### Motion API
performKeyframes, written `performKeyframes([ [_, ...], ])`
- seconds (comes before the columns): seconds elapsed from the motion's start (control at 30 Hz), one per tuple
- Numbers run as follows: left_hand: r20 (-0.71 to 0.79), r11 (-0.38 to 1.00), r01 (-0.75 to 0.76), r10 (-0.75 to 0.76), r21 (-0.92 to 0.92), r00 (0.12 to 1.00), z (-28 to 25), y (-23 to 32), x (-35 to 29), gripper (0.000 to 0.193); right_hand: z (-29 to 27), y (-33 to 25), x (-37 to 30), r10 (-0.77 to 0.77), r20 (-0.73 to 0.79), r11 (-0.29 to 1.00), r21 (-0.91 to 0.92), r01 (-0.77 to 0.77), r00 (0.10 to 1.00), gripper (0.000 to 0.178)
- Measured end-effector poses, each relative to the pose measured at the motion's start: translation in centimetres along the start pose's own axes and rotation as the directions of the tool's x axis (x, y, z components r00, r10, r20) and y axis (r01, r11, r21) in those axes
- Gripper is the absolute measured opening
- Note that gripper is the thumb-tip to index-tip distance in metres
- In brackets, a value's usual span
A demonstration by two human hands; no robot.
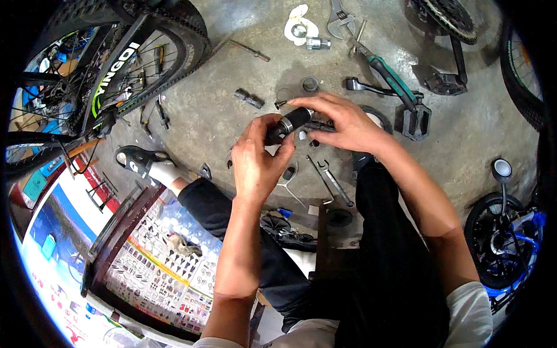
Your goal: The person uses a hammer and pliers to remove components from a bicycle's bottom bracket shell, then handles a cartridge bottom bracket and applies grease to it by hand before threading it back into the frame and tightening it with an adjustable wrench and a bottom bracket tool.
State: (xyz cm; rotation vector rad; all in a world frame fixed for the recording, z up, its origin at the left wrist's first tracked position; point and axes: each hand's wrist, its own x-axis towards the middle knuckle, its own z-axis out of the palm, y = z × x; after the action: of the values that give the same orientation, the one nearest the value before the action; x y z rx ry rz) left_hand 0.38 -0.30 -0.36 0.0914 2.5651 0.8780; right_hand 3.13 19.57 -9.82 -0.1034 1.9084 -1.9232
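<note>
My left hand (255, 149) is closed, thumb and fingers around a black cylindrical bike part (295, 119) with a silver ring near its middle. The cylinder is held tilted above the concrete floor, its upper end toward the right. Beside that end is my right hand (348, 123), fingers stretched out and the thumb apart. Its index finger reaches over the end; whether it touches is unclear. A small dark bolt (281, 105) shows near the index fingertip. Just beyond lies a dark ring-shaped cup (310, 84), and a ribbed dark socket-like piece (249, 98) lies to its left.
Green-handled pliers (390, 80), a crank arm (371, 87) with pedal (413, 122), and an adjustable wrench (341, 21) lie beyond. A combination wrench (336, 184) is close to my feet. Bicycle wheels (183, 49) stand at left, a blue bike (516, 243) at right.
</note>
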Motion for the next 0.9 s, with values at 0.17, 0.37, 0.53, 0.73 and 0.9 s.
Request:
performKeyframes([
  [0.17, -0.013, 0.938, -0.211, 0.223, 0.276, 0.975, 0.0, -1.6, 2.5, 0.036, 1.3, 1.9, 4.4, -0.262, -0.015, 0.766, -0.612, 0.198, 0.965, 0.045],
  [0.37, 0.032, 0.81, -0.331, 0.362, 0.484, 0.932, 1.1, -3.4, 6.3, 0.036, 1.1, 4.5, 8.6, -0.301, 0.013, 0.625, -0.753, 0.207, 0.954, 0.045],
  [0.53, 0.001, 0.827, -0.297, 0.337, 0.477, 0.941, 2.6, -5.5, 7.7, 0.036, 1.4, 6.3, 9.8, -0.363, -0.023, 0.632, -0.741, 0.228, 0.931, 0.046],
  [0.73, -0.1, 0.886, -0.202, 0.265, 0.417, 0.959, 3.4, -4.6, 7.1, 0.034, 1.1, 6.3, 9.4, -0.317, -0.114, 0.747, -0.642, 0.174, 0.942, 0.047],
  [0.9, -0.176, 0.912, -0.255, 0.322, 0.322, 0.93, 4.3, -4.8, 7.0, 0.031, 1.4, 5.3, 9.2, -0.235, -0.087, 0.81, -0.568, 0.146, 0.968, 0.044],
])
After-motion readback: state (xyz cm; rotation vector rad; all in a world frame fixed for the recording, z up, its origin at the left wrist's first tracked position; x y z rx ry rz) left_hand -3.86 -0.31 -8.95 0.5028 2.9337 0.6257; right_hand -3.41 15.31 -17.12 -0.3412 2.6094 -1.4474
